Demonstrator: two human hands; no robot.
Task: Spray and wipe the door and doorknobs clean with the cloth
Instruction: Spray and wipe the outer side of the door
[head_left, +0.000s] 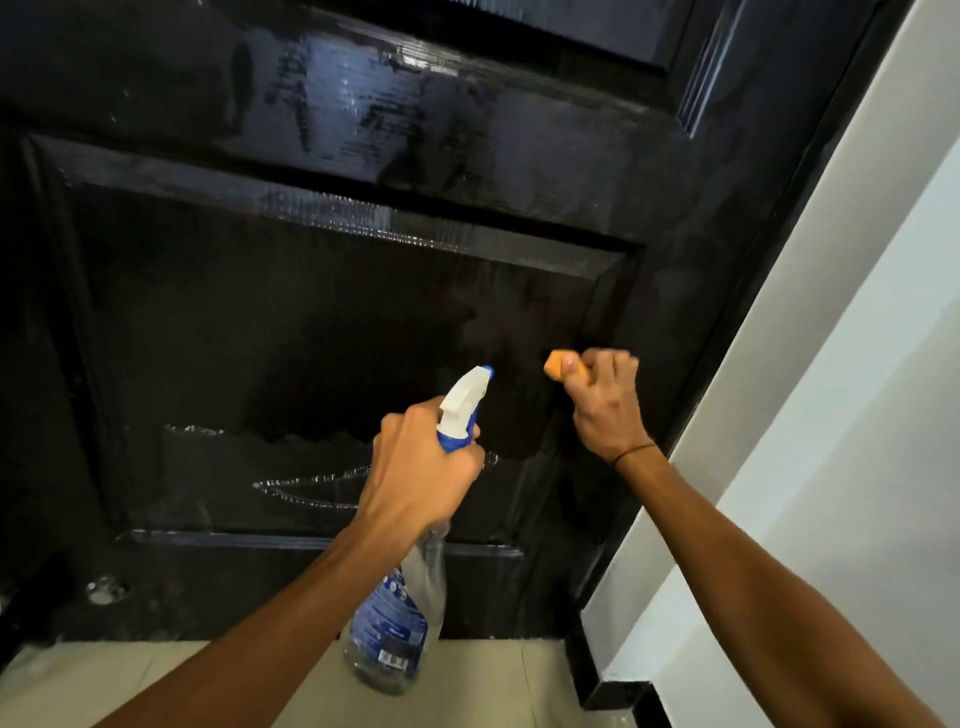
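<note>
- Right hand is bunched round a small orange cloth, of which only a folded corner pokes out past the thumb, and holds it against the right side of the lower panel on the black door; the hand is a little blurred, so I judge it to be mid-wipe.
- Left hand grips the neck of a clear spray bottle, fingers curled round it just below the white and blue trigger head, nozzle aimed at the same panel.
- How far along, to my eye: the rail above the lower panel shines with wet streaks, and a wet edge and thin runs of liquid show low in the panel, left of the bottle. The stretch around the cloth looks duller. So spraying and wiping of this lower half seem well under way, not finished.
- Left to do, I judge: the runs low in the panel want wiping up, and the bottom rail looks dusty and untouched.
- Low on the left of the door sits a small shiny metal fitting; I cannot tell what it is. No doorknob is in view, so I cannot say whether the knobs are done.
- Writing: the bottle has a blue label with a barcode near the base, but the print is too blurred to read and no brand can be made out.
</note>
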